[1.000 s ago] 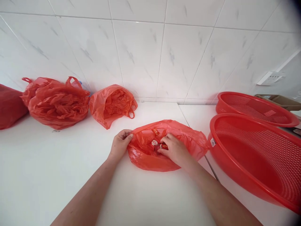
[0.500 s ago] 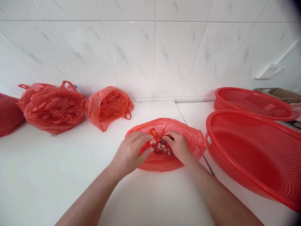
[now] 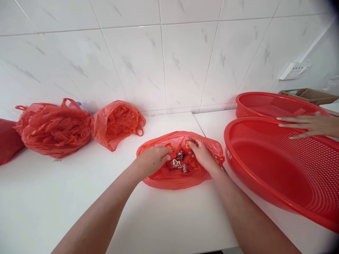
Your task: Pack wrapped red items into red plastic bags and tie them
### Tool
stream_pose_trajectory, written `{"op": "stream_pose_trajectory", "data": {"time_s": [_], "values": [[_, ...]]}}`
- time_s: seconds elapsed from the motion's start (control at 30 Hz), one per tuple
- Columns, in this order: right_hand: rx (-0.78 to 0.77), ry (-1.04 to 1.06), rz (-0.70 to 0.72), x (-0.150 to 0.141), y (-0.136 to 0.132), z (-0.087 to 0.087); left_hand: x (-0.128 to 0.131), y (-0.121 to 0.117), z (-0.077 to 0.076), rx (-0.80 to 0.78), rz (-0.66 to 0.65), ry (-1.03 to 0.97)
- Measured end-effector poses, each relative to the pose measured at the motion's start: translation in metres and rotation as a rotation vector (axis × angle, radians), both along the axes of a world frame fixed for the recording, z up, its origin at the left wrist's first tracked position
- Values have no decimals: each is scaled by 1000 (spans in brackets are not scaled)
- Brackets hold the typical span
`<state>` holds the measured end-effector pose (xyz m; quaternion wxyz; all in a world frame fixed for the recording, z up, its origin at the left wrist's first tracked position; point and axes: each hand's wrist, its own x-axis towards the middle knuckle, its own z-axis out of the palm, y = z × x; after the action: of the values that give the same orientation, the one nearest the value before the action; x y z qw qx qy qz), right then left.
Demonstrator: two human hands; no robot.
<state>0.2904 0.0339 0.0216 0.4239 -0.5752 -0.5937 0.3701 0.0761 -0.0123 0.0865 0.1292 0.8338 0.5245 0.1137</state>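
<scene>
An open red plastic bag point(image 3: 180, 183) lies on the white table, with several small wrapped candies point(image 3: 177, 163) inside in dark red and brown wrappers. My left hand point(image 3: 155, 160) reaches over the bag's left side, its thumb and fingers closed on a red wrapped candy point(image 3: 173, 155). Just behind those fingers shows an orange-red packet point(image 3: 168, 145). Inside the bag's right side, my right hand point(image 3: 201, 153) pinches another orange-red wrapped candy point(image 3: 188, 144) between thumb and fingers.
Two red perforated baskets point(image 3: 267, 201) stand at the right; another person's hand point(image 3: 309, 125) rests over the nearer one's rim. Red bags stuffed with plastic point(image 3: 57, 128) line the wall at left, with a smaller red bag point(image 3: 118, 123) beside them. A cardboard box point(image 3: 312, 95) sits far right.
My left hand has let go of the bag's left edge and moved right into it. My right hand has shifted up and right with a candy. Another person's hand has appeared at the baskets.
</scene>
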Motion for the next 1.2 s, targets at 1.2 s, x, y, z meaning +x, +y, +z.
{"op": "stream_pose_trajectory", "data": {"time_s": [1.2], "values": [[59, -266, -28, -15, -19, -2, -5, 0, -41, 154, 257, -302]]}}
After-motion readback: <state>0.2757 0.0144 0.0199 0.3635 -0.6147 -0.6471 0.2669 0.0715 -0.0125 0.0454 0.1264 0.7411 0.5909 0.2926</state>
